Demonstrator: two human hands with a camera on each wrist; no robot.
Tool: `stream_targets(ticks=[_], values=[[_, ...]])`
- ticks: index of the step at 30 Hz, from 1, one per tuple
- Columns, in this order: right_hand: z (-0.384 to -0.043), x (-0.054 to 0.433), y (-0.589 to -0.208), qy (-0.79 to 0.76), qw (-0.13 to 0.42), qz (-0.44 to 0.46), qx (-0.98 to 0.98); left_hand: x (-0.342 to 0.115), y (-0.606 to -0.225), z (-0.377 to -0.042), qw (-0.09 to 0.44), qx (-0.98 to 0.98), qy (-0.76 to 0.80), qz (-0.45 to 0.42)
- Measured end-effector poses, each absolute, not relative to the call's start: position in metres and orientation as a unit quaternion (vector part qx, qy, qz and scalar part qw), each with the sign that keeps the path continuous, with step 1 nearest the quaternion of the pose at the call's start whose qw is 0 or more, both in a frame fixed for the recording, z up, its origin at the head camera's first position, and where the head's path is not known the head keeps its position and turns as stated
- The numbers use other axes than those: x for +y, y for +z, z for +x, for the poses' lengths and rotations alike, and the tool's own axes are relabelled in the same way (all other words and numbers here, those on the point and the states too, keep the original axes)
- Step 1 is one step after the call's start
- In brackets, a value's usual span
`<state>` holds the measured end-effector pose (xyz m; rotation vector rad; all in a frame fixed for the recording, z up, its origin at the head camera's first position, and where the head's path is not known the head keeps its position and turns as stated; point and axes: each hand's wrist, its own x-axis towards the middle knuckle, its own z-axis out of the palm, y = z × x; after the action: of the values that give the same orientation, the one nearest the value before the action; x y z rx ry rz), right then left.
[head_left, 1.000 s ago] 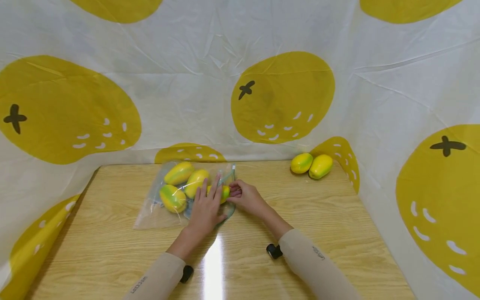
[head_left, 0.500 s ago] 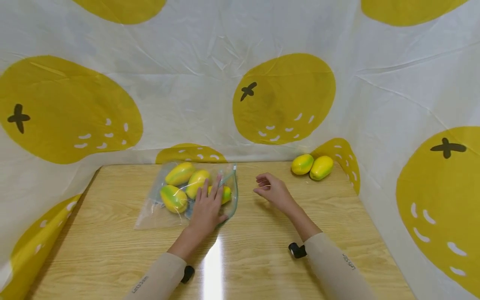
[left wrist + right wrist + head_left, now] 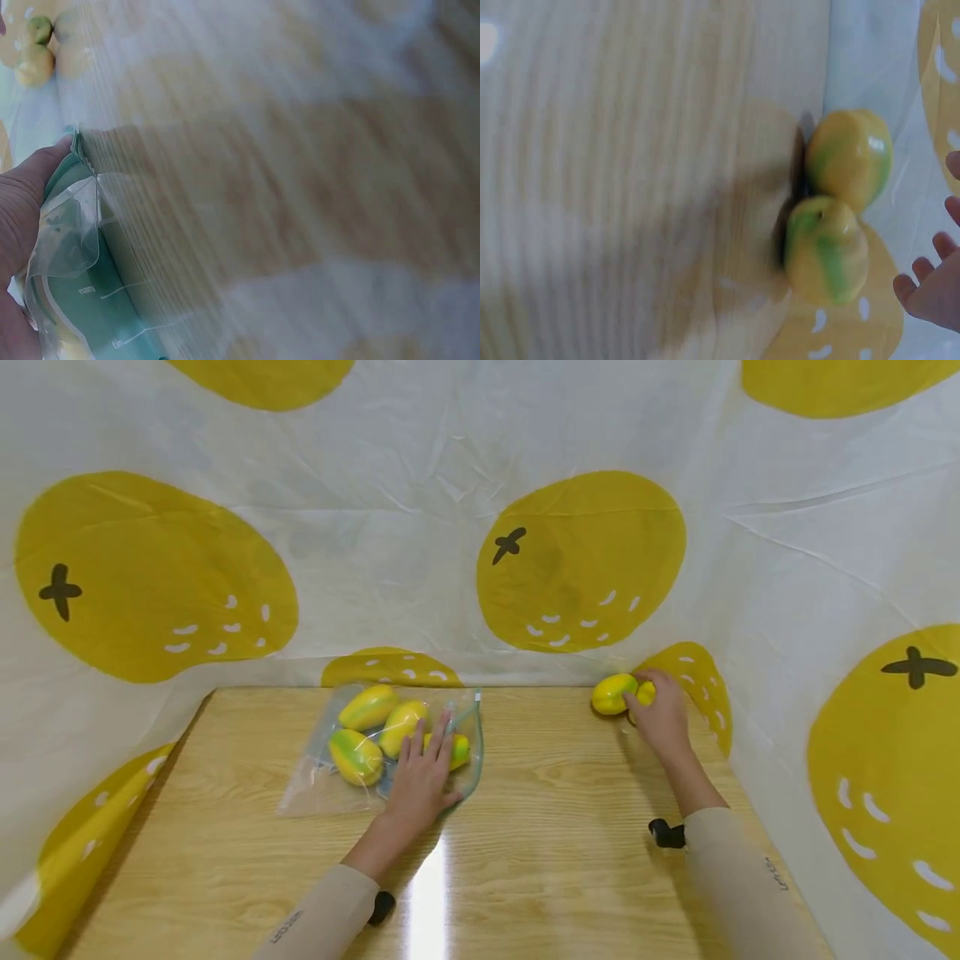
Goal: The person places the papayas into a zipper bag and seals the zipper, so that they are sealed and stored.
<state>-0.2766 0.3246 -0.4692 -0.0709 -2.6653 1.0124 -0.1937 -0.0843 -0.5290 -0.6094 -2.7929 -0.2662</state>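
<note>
My left hand [image 3: 418,777] lies with straight fingers on a clear zip bag [image 3: 303,797], near its green-edged mouth. Several oval yellow fruits [image 3: 356,758] with green streaks, like papayas, are inside; the hand partly hides one. In the left wrist view the thumb is beside the bag's green zip edge [image 3: 75,154]. At the back right my right hand [image 3: 662,718] is over one of two loose fruits, covering much of the right fruit [image 3: 645,693]; the left fruit [image 3: 611,695] sits against it. The right wrist view shows spread fingers [image 3: 922,268] apart from both fruits.
The wooden table [image 3: 540,860] ends at the back against a white cloth [image 3: 375,568] printed with large yellow fruits. This cloth also stands along both sides. A bright light reflection crosses the table front.
My right hand has left the bag's mouth and moved right and back to the two loose fruits. The left hand has stayed on the bag. The head view has shifted slightly.
</note>
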Motion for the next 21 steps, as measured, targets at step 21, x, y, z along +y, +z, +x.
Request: stream_targets(ticks=[21], values=[[-0.293, 0.375, -0.499, 0.41, 0.012, -0.231, -0.882, -0.084, -0.53, -0.195, 0.147, -0.963, -0.08, -0.211]])
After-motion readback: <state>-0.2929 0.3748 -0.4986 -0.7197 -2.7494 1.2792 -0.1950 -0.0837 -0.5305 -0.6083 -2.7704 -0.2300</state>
